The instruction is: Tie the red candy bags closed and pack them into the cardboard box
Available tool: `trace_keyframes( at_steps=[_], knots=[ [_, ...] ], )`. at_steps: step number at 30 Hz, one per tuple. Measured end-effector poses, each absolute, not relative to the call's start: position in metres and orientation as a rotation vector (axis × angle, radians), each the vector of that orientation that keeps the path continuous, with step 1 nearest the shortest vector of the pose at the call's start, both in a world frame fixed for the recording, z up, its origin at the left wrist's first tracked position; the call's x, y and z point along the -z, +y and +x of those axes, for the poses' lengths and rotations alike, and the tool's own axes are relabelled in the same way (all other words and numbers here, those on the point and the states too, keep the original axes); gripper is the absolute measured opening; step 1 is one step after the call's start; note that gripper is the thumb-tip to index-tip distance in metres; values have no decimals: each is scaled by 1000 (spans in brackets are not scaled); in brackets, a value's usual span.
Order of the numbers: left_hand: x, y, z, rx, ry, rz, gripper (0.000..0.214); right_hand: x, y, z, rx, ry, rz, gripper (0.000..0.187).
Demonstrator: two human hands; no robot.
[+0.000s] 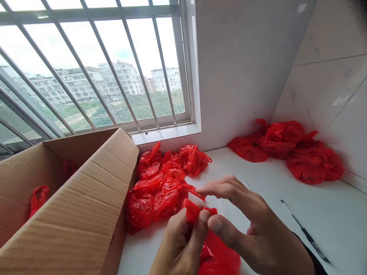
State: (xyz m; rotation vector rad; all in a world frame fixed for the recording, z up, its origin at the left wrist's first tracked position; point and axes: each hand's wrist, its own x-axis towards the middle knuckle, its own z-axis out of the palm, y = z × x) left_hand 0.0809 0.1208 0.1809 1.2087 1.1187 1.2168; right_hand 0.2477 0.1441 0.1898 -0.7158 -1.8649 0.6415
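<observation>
My left hand is closed around the gathered neck of a red plastic bag, whose bunched top sticks up between thumb and fingers. The bag's body hangs below, partly hidden by both hands; its contents cannot be made out. My right hand is just to the right, fingers stretched apart above the bunched plastic. Its thumb is close to the left thumb; whether it touches the bag is unclear. Right behind the hands lie several filled red plastic bags with knotted tops.
An open cardboard box stands at the left, with red plastic inside. More red bags lie in the far right corner. A thin pen-like tool rests on the white surface at right. Behind is a barred window.
</observation>
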Motion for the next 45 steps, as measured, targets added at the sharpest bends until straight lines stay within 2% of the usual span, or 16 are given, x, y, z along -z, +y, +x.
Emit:
trace_keyframes(
  at_steps=[2, 5, 9, 13, 17, 20, 23, 25, 29, 34, 40, 45],
  knots=[
    [-186, 120, 74, -1237, 1176, 995, 29, -188, 148, 249, -699, -1904, -811, 38],
    [-190, 121, 68, -1217, 1203, 861, 28, -185, 155, 248, -811, -1927, -821, 24],
    [-187, 132, 63, -1195, 1194, 938, 24, -184, 162, 244, -796, -1861, -834, 10],
    [-176, 146, 58, -1208, 1028, 977, 26, -185, 161, 244, -795, -1844, -835, 8],
    [-173, 150, 50, -1061, 903, 1120, 20, -184, 160, 246, -916, -1883, -766, 4],
    [-180, 148, 46, -921, 934, 1326, 18, -181, 167, 247, -949, -1831, -759, 12],
    [-185, 146, 45, -864, 996, 1558, 8, -176, 177, 246, -1011, -1838, -715, 28],
    [-185, 145, 45, -902, 1064, 1729, 10, -173, 183, 245, -1129, -1879, -681, 34],
    [-182, 143, 52, -1159, 1248, 2029, 37, -169, 188, 245, -1203, -1869, -732, 34],
    [-185, 139, 65, -1565, 1331, 2209, 31, -170, 187, 253, -1435, -1872, -573, 29],
    [-185, 138, 57, -1439, 1237, 2382, 35, -175, 185, 257, -1416, -1702, -510, 10],
    [-180, 141, 51, -1524, 1307, 2397, 40, -175, 186, 257, -1394, -1730, -575, 15]
  ],
)
